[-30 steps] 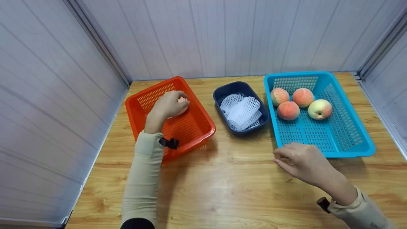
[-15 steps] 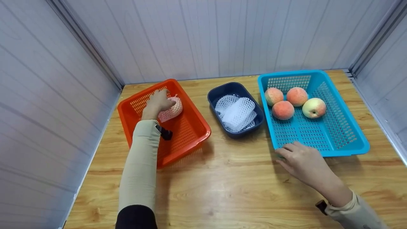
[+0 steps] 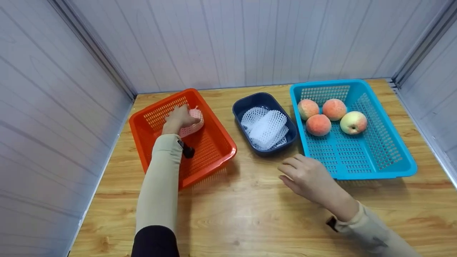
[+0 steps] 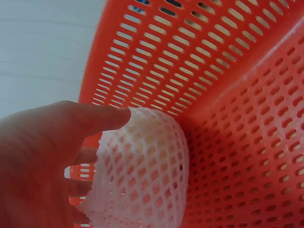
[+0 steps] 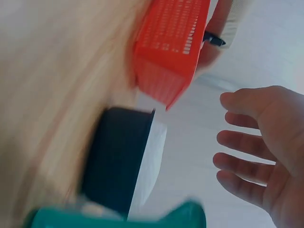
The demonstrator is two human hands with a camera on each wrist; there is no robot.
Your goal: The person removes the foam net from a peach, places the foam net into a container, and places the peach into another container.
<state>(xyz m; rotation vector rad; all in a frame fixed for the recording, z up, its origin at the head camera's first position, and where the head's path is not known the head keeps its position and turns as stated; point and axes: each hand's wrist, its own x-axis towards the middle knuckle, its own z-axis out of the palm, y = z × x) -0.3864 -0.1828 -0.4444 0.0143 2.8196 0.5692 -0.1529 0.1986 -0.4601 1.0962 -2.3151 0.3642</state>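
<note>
Inside the orange basket lies a peach in a white foam net, the net's loose end toward my left hand. In the left wrist view that hand has its thumb reaching over the top of the netted peach, with the other fingers spread and partly hidden behind the net. My right hand is over the table, in front of the blue basket's near left corner. Its fingers are apart and hold nothing, as the right wrist view shows.
A navy box with several white foam nets stands between the baskets. Several peaches lie toward the back of the blue basket. Pale panels enclose the wooden table at the back and sides.
My right hand has moved left, away from the blue basket's front rim. My left hand has spread its fingers by the netted peach, which now rests in the orange basket.
</note>
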